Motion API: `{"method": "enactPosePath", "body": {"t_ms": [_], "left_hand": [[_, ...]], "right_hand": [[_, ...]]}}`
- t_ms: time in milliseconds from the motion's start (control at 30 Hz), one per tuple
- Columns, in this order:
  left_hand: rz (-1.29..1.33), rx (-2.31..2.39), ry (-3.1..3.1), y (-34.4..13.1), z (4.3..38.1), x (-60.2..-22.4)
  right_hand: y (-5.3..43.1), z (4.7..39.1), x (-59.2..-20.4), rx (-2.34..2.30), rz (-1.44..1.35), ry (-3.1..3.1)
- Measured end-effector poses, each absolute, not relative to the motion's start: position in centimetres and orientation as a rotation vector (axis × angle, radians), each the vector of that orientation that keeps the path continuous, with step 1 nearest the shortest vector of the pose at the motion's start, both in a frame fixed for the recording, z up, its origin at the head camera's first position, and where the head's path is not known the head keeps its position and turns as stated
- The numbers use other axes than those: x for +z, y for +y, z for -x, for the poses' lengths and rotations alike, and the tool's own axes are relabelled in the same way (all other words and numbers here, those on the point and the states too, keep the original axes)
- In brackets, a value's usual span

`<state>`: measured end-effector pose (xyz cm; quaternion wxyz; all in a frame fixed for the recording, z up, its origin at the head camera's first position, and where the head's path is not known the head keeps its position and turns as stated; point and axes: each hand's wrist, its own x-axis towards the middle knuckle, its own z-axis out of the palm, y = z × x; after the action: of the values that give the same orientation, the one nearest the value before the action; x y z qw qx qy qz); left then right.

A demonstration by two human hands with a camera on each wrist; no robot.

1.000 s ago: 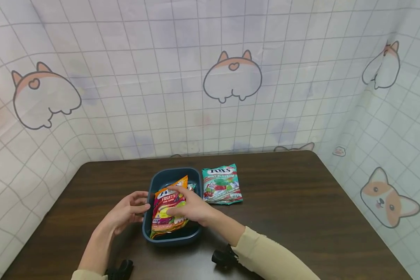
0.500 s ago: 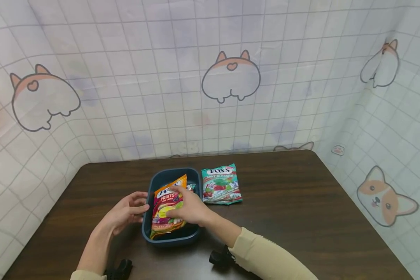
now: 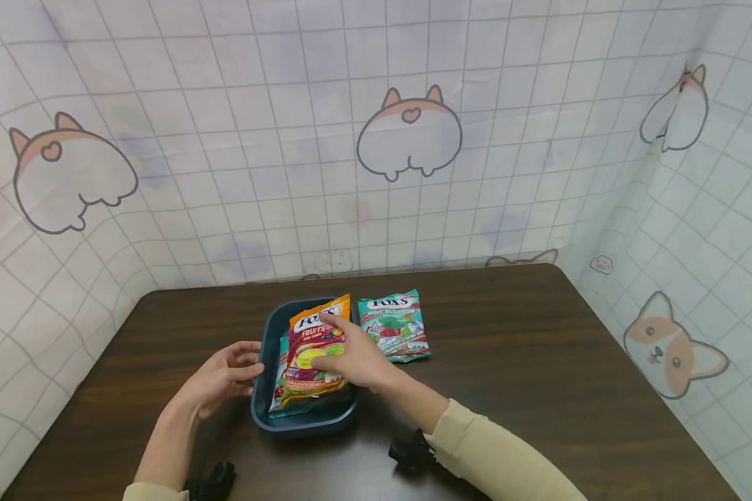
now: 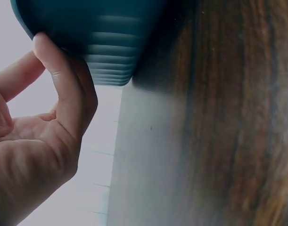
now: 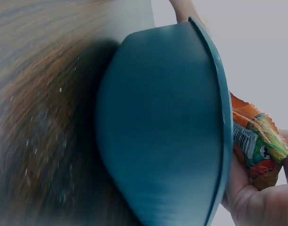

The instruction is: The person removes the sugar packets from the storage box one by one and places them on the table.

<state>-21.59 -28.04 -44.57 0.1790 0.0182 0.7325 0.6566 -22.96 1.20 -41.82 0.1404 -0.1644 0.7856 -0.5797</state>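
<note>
In the head view, my right hand [image 3: 360, 358] grips an orange and purple bag of Fox's Fruits candy [image 3: 313, 355], thumb and fingers spread across its front. The candy bag is tilted over the dark blue plastic bin [image 3: 310, 426]. Its edge and barcode show past the bin's rim in the right wrist view, by the candy bag [image 5: 257, 141]. A teal bag [image 3: 282, 365] lies in the bin, mostly covered by the orange one. My left hand [image 3: 222, 379] is at the bin's left side; in the left wrist view its fingertip [image 4: 42, 44] touches just under the rim.
A teal bag of Fox's Mint Blossom candy [image 3: 393, 325] lies on the dark wooden table [image 3: 507, 390], right behind the bin's right side. A white gridded curtain [image 3: 288, 174] with corgi drawings hangs behind the table and along its sides.
My right hand has moved the Fruits candy bag up and to the right, uncovering more of the teal bag in the bin. My left hand stays at the bin's side.
</note>
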Motion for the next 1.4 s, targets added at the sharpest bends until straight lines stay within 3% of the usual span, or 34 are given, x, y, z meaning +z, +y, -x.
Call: {"method": "enactPosePath", "body": {"t_ms": [1400], "left_hand": [[0.013, 1.852, 2.141, -27.2, 20.9, -44.1]], "right_hand": [[9.2, 23.3, -41.1, -1.837, 0.395, 2.296]]}}
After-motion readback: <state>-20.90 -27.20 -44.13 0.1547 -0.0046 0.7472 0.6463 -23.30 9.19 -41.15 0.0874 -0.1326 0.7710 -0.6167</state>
